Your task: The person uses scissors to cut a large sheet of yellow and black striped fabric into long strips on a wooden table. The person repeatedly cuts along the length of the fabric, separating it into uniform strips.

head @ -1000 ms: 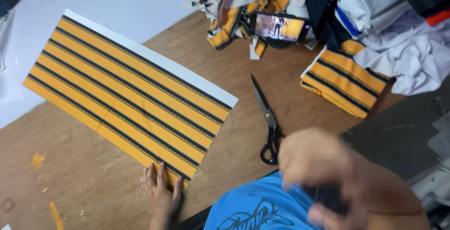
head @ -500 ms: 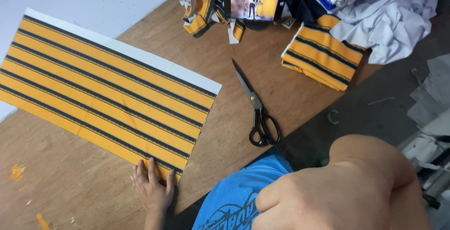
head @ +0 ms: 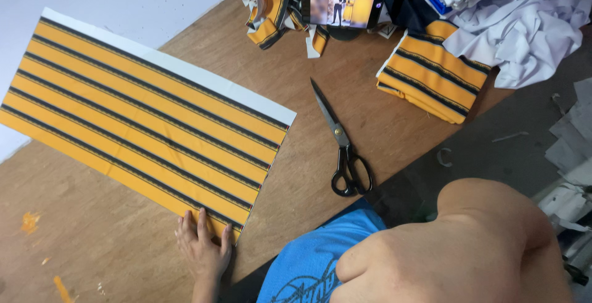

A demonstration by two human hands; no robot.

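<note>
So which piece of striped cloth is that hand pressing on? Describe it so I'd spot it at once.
On the wooden table, look left of the black-handled scissors. The big flat cloth lies spread there, the left hand on its near corner. Unlike the small folded piece to the right, it is spread out and has a white strip along its far edge.

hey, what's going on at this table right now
A person is at a wooden table with a flat piece of orange striped fabric spread out. Their left hand rests open on the fabric's near corner. The right hand is raised close to the camera, apparently empty. Black-handled scissors lie untouched beside the fabric, and a folded striped piece sits farther back.
</note>
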